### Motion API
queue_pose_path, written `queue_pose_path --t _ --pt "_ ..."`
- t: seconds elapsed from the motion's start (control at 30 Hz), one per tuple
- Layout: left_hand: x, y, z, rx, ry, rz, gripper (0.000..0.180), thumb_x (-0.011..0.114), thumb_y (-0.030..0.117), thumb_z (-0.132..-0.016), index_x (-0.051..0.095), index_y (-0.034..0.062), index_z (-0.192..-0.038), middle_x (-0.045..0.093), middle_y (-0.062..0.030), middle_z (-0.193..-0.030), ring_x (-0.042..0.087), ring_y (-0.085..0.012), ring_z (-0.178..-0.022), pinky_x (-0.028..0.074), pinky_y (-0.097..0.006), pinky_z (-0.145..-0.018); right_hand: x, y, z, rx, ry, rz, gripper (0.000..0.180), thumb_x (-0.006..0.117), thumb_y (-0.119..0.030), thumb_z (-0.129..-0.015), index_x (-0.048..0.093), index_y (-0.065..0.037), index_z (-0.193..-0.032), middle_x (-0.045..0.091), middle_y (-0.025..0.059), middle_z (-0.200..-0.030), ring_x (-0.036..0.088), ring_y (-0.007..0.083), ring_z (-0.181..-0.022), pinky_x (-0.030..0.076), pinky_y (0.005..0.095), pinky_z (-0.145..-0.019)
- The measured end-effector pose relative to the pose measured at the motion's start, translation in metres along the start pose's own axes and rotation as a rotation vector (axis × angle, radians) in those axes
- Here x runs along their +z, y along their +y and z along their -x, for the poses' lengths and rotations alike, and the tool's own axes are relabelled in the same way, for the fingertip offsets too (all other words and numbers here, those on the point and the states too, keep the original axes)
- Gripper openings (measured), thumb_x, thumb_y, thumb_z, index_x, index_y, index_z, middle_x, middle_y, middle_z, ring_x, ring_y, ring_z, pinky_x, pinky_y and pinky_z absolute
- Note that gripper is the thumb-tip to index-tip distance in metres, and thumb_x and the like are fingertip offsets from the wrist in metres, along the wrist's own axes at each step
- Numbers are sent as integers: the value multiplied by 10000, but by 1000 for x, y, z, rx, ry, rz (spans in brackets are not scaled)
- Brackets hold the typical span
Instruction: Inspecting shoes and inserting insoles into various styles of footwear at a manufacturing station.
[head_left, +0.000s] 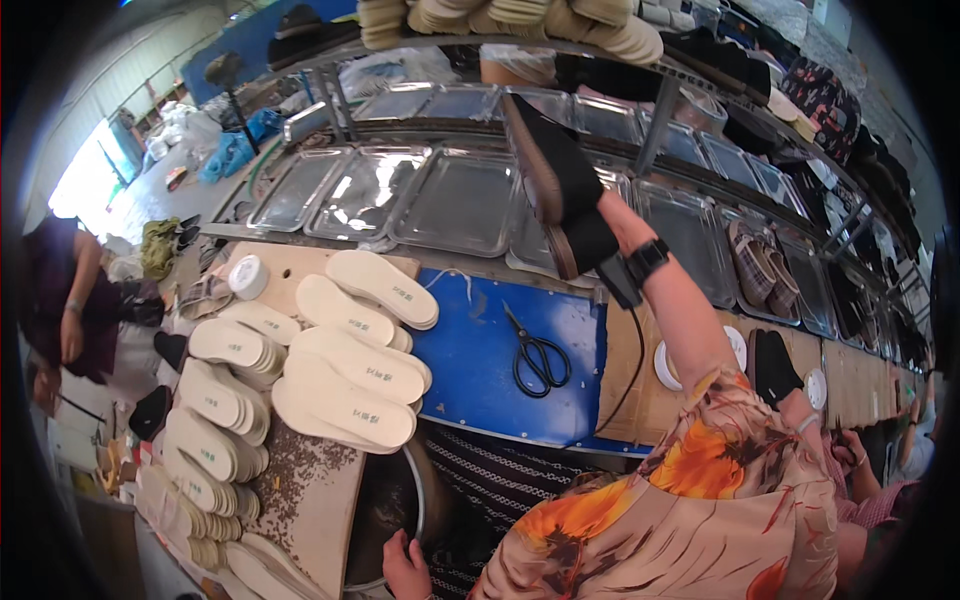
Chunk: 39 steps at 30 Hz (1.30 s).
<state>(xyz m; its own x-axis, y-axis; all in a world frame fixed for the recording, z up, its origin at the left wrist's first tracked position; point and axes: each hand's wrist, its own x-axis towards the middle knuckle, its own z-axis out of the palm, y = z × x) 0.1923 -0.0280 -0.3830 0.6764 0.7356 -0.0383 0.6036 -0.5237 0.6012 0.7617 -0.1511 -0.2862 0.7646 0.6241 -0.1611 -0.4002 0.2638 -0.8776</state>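
Observation:
My right arm reaches up and forward, with a black shoe (pixel 565 180) held on its hand above the metal trays. The shoe has a brown sole, and its toe points up and away. My right hand (pixel 612 215) is mostly hidden by the shoe's black upper. Low in the view, my left hand (pixel 405 568) hangs beside a round bin (pixel 418 490), its fingers loosely bent and apart, with nothing seen in them. Cream insoles (pixel 350 385) lie stacked on the table to the left. Black-handled scissors (pixel 540 360) rest on the blue board (pixel 470 345).
Metal trays (pixel 460 200) line the rack ahead, one holding plaid shoes (pixel 765 265). More insoles (pixel 510 15) pile on the upper shelf. A white roll (pixel 248 277) sits at the table's far left. Other people stand at the left (pixel 70 300) and right (pixel 870 480).

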Motion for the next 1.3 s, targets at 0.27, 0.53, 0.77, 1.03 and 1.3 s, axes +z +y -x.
queue_pose_path --t 0.27,0.53,0.77,1.03,1.3 --pt "-16 -10 42 6 165 106 226 595 115 -817 567 24 -1022 600 -151 -872 600 -312 -785 477 -376 -679 155 105 117 42 -436 58 359 550 -150 -844 494 10 -1160 615 75 -1006 605 161 -831 482 282 -740" --pt "-65 -11 86 -169 476 158 230 554 110 -837 577 -16 -1028 617 -201 -865 608 -329 -771 480 -364 -685 253 196 214 282 -880 112 351 566 -145 -834 510 20 -1138 619 75 -1005 600 149 -839 478 268 -748" --pt "-83 -7 69 -267 565 683 342 517 139 -895 467 -7 -1200 578 -132 -1051 587 -167 -903 465 -265 -768 276 214 249 399 -1077 157 344 580 -142 -825 524 28 -1119 622 74 -1004 596 138 -847 475 255 -755" --pt "-35 -65 27 -405 529 1220 744 599 98 -828 121 -4 -1389 378 -162 -1307 391 -240 -1187 297 -328 -1006 299 295 251 -150 -1156 1187 204 539 -131 -790 547 52 -881 593 253 -738 602 394 -749 479 447 -666" --pt "-56 -85 45 -470 103 308 452 546 131 -832 420 -62 -1221 535 -154 -1119 530 -189 -993 429 -311 -843 265 220 205 -433 -1062 1089 296 616 -159 -735 589 -20 -995 606 140 -854 598 296 -797 481 378 -702"
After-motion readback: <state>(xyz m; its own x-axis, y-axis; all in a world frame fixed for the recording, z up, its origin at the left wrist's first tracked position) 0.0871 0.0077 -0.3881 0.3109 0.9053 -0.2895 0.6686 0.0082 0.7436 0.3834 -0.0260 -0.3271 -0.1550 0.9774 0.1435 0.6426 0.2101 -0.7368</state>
